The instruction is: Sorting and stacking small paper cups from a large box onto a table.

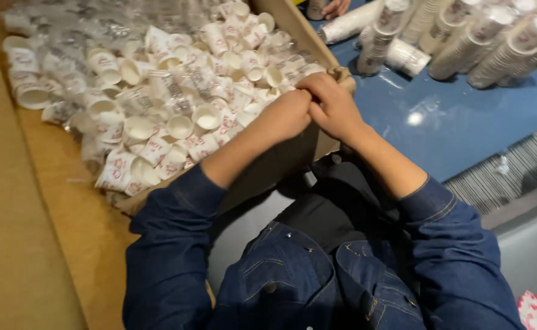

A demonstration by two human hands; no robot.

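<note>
Both my hands meet at the cardboard box (pixel 293 24) edge: left hand (pixel 287 116) and right hand (pixel 333 107) curled shut together, contents hidden, cannot tell what. Loose paper cups (pixel 180 125) lie just beside. Best: keep wrists low, grip gentle.

Blue table (pixel 464 122): stacked paper cups (pixel 495 43), cardboard box (pixel 299 27).

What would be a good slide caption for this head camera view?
Two bare hands meet at the rim of a brown cardboard box filled with small white paper cups.
</note>
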